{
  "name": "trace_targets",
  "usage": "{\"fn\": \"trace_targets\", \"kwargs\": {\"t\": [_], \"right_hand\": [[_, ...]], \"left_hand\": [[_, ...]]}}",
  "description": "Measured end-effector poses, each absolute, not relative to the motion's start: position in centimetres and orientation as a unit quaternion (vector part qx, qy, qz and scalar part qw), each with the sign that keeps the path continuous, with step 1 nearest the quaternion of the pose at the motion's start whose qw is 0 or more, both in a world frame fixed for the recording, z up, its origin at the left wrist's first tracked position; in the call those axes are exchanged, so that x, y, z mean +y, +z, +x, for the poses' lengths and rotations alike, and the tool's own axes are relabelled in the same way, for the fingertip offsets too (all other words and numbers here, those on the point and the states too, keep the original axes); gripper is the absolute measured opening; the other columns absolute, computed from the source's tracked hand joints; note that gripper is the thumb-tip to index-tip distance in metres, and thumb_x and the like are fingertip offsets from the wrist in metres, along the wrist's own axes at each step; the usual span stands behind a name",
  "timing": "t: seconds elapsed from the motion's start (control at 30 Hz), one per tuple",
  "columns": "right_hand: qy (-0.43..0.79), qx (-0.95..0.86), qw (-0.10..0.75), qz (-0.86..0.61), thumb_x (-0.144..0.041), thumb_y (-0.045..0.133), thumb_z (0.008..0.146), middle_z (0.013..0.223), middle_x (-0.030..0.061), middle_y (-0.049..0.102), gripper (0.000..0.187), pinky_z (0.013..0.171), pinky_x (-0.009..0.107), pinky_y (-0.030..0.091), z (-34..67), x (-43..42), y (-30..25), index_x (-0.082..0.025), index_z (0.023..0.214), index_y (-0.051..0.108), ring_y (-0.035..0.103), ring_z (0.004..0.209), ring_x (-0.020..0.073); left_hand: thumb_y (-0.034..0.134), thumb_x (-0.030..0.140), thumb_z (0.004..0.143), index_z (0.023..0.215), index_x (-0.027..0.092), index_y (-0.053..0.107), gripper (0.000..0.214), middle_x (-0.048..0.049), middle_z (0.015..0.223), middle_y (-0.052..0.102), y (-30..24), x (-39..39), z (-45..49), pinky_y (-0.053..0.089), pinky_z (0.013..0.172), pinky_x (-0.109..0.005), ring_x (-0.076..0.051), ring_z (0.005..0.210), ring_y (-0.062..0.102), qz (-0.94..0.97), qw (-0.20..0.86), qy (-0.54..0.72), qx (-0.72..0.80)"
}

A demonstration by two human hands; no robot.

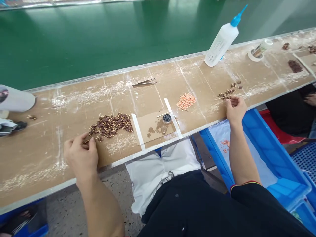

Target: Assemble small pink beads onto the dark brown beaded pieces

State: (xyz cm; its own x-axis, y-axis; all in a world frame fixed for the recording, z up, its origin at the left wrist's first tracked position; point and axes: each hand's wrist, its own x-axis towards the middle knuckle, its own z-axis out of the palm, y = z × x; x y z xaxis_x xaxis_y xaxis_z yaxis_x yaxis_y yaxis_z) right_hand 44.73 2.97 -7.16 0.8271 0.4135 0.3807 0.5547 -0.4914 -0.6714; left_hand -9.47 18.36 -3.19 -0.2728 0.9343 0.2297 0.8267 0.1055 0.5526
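Observation:
A loose pile of small dark brown and gold pieces point(111, 125) lies on the brown-covered bench. My left hand point(82, 156) is at its left edge, fingers curled and thumb bent in, with a few pieces between the fingertips. Farther right, my right hand point(236, 110) rests at the front end of a short trail of similar brown-gold pieces point(230, 90). Its thumb and forefinger are pinched together; whatever lies between them is too small to make out. Between the hands sit a heap of small orange pieces point(186, 101) and a small round pot of dark paste point(167, 118).
Tweezers point(144, 82) lie toward the back. A white bottle with a blue nozzle point(221, 44) stands behind my right hand. White tape strips point(138, 132) flank a stained card point(153, 123). Below the bench is a blue crate point(276, 154). A green surface point(103, 39) runs behind.

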Motion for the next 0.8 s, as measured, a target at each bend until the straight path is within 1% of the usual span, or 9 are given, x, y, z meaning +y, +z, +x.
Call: {"fn": "trace_targets", "kwargs": {"t": [0.1,0.17,0.23,0.3,0.4,0.5,0.6,0.7,0.8], "right_hand": [[-0.104,-0.388,0.397,-0.825,-0.055,0.052,0.101,0.086,0.0112,0.076,0.037,0.081,0.045,0.059,41.8,2.7,-7.7,-0.025,0.087,0.068,0.071,0.082,0.0284],[-0.05,-0.495,0.375,-0.782,-0.051,0.047,0.106,0.085,0.0111,0.077,0.041,0.081,0.044,0.058,39.2,2.9,-7.7,-0.025,0.086,0.071,0.072,0.083,0.0289],[-0.004,-0.556,0.364,-0.748,-0.049,0.047,0.107,0.085,0.0098,0.078,0.041,0.081,0.042,0.058,36.8,3.6,-7.6,-0.026,0.085,0.074,0.073,0.082,0.0278],[0.026,-0.591,0.351,-0.726,-0.045,0.049,0.106,0.089,0.0098,0.079,0.037,0.081,0.041,0.058,35.2,4.5,-7.2,-0.027,0.089,0.076,0.073,0.083,0.027],[0.069,-0.63,0.309,-0.709,-0.035,0.054,0.103,0.096,0.0112,0.079,0.026,0.079,0.04,0.057,34.5,5.9,-6.4,-0.024,0.097,0.077,0.072,0.081,0.026],[0.098,-0.65,0.259,-0.708,-0.031,0.061,0.099,0.094,0.0108,0.077,0.016,0.077,0.04,0.056,35.1,7.0,-5.5,-0.023,0.095,0.075,0.068,0.074,0.0245],[0.113,-0.656,0.218,-0.714,-0.027,0.064,0.094,0.089,0.0096,0.075,0.01,0.078,0.04,0.055,35.8,7.8,-4.8,-0.023,0.088,0.07,0.067,0.074,0.0251],[0.126,-0.657,0.183,-0.72,-0.024,0.065,0.091,0.084,0.0084,0.074,0.008,0.077,0.039,0.053,36.2,8.4,-4.2,-0.025,0.082,0.065,0.066,0.075,0.0257],[0.124,-0.655,0.159,-0.728,-0.024,0.065,0.089,0.084,0.0083,0.073,0.009,0.076,0.038,0.052,36.2,8.4,-3.7,-0.025,0.081,0.062,0.066,0.075,0.0259]], "left_hand": [[0.066,0.01,0.07,0.081,0.021,0.07,0.016,0.0051,0.076,0.041,-2.4,18.3,-8.8,0.057,0.104,-0.05,-0.016,0.063,0.045,0.596,0.106,0.293,0.74],[0.067,0.009,0.071,0.078,0.02,0.068,0.014,0.0057,0.078,0.042,-1.9,17.9,-8.5,0.056,0.101,-0.047,-0.014,0.06,0.042,0.598,0.117,0.295,0.736],[0.07,0.008,0.07,0.078,0.019,0.07,0.014,0.0056,0.08,0.045,-1.6,17.6,-8.5,0.055,0.098,-0.045,-0.013,0.059,0.041,0.603,0.119,0.3,0.73],[0.072,0.008,0.071,0.081,0.019,0.073,0.015,0.0053,0.081,0.048,-1.6,17.4,-8.7,0.053,0.093,-0.041,-0.012,0.058,0.041,0.612,0.115,0.305,0.721],[0.075,0.008,0.071,0.085,0.018,0.076,0.017,0.0046,0.082,0.053,-2.2,17.6,-9.2,0.049,0.081,-0.036,-0.01,0.055,0.04,0.626,0.116,0.313,0.705],[0.076,0.009,0.073,0.081,0.019,0.076,0.013,0.003,0.083,0.061,-3.0,17.8,-9.7,0.044,0.072,-0.032,-0.01,0.055,0.041,0.641,0.117,0.327,0.685],[0.074,0.01,0.073,0.074,0.02,0.072,0.01,0.0012,0.08,0.067,-3.6,18.0,-10.2,0.044,0.071,-0.031,-0.013,0.059,0.048,0.655,0.114,0.34,0.666],[0.071,0.009,0.073,0.069,0.02,0.069,0.011,-0.0007,0.077,0.069,-4.1,17.9,-10.8,0.047,0.075,-0.031,-0.017,0.067,0.059,0.661,0.113,0.35,0.654],[0.068,0.012,0.072,0.07,0.02,0.068,0.009,-0.0005,0.072,0.07,-4.6,17.3,-11.7,0.047,0.072,-0.03,-0.018,0.066,0.06,0.649,0.09,0.347,0.671]]}}
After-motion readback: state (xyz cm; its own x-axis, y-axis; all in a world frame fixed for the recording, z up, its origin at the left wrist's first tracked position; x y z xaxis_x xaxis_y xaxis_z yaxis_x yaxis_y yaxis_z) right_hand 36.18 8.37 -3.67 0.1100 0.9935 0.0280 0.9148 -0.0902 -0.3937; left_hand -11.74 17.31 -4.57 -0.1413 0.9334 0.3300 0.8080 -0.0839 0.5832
